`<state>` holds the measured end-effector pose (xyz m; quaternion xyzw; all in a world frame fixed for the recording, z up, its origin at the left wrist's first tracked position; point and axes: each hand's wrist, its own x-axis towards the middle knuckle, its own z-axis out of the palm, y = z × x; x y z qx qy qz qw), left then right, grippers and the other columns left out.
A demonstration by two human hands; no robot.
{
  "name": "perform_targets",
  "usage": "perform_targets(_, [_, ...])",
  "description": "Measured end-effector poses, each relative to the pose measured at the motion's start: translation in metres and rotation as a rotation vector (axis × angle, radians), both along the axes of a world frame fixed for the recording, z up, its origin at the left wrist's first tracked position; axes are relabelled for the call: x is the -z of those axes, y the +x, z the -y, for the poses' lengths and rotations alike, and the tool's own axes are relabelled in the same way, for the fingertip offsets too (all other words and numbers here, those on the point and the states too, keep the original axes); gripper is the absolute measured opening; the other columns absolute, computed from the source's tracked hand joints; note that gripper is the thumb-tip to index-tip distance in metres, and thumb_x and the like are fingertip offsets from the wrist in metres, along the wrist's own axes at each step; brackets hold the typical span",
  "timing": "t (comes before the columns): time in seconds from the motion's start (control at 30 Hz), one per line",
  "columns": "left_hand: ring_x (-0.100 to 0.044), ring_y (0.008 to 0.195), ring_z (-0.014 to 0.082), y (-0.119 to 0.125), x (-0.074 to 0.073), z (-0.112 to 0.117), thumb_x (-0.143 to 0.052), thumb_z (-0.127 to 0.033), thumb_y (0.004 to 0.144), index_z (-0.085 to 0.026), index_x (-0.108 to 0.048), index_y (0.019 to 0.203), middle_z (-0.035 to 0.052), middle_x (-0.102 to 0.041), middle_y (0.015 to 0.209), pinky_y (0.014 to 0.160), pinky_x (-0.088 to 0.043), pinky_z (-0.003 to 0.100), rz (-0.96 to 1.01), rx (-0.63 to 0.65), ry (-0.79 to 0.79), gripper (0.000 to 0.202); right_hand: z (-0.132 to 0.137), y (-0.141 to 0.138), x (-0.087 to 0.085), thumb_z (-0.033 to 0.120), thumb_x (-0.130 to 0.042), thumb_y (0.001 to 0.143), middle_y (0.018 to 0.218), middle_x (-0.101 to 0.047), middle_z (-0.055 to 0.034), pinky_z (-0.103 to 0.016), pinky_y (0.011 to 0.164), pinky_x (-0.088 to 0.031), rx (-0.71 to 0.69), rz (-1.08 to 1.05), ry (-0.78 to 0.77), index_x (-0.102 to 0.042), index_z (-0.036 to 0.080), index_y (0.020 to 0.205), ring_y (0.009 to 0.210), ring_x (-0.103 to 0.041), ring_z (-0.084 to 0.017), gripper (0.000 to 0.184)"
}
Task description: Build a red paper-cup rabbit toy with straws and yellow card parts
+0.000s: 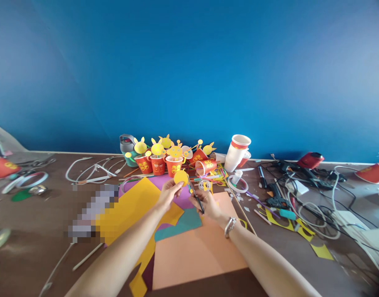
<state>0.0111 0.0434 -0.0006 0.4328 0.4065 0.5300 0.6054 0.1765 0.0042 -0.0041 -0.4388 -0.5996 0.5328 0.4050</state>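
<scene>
Between the fingers of my left hand point(170, 194) is a yellow paper disc point(180, 177), held up over the coloured sheets. My right hand point(208, 203) grips a pair of scissors point(200, 202), whose blades point up beside the disc's right edge. Whether the blades touch the paper I cannot tell. A small yellow bit shows near the blades. Under my hands lie a peach sheet point(189, 255), a teal sheet point(184, 225), a large yellow sheet point(133, 206) and a purple sheet, overlapping one another.
Red paper cups point(173, 166) with yellow animal-face cutouts line the wall. Stacked white cups point(234, 154) stand right of them. A glue gun point(277, 200), tangled cables and yellow scraps point(321, 251) cover the right side. A white cable point(96, 175) and tape rolls point(34, 180) lie left.
</scene>
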Motion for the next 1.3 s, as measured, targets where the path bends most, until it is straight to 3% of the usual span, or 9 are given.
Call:
perform_targets(0.37, [-0.040,0.041,0.0045,0.0013,-0.0035,0.0005,-0.074,-0.044,0.065,-0.015,-0.063,0.070,-0.0012,-0.062,0.061,0.041,-0.026,0.020,0.025,-0.023,0.005,0.032,-0.0003,-0.0006,0.0039,0.039,-0.065,0.074,0.044,-0.043,0.0075,-0.017,0.031,-0.030,-0.012,0.004,-0.001,-0.050,0.019,0.067,0.033,-0.040,-0.007,0.026])
perform_targets(0.53, [-0.044,0.041,0.0053,0.0041,-0.0063,0.0042,-0.077,-0.043,0.062,-0.014,-0.067,0.074,0.0008,-0.064,0.061,0.041,-0.028,0.020,-0.007,0.024,-0.010,0.033,0.0010,-0.0009,0.0000,0.038,-0.065,0.076,0.044,-0.047,0.0067,-0.018,0.033,-0.032,-0.008,-0.032,-0.031,-0.052,0.019,0.072,0.034,-0.041,-0.007,0.024])
perform_targets(0.93, [-0.043,0.041,0.0059,0.0035,-0.0064,0.0030,-0.078,-0.044,0.061,-0.014,-0.069,0.074,0.0012,-0.064,0.058,0.041,-0.029,0.021,-0.016,0.050,-0.032,0.034,-0.0015,-0.0004,0.0074,0.042,-0.067,0.077,0.047,-0.042,0.0070,-0.018,0.032,-0.030,0.010,-0.047,0.005,-0.053,0.019,0.069,0.035,-0.040,-0.006,0.029])
perform_targets(1.3, [-0.044,0.041,0.0061,0.0016,-0.0057,0.0025,-0.078,-0.045,0.059,-0.015,-0.067,0.070,-0.0004,-0.062,0.056,0.042,-0.025,0.021,-0.001,0.026,-0.051,0.033,-0.0013,0.0002,0.0032,0.042,-0.066,0.076,0.045,-0.044,0.0073,-0.019,0.032,-0.032,0.017,-0.011,0.010,-0.053,0.018,0.070,0.033,-0.040,-0.007,0.028])
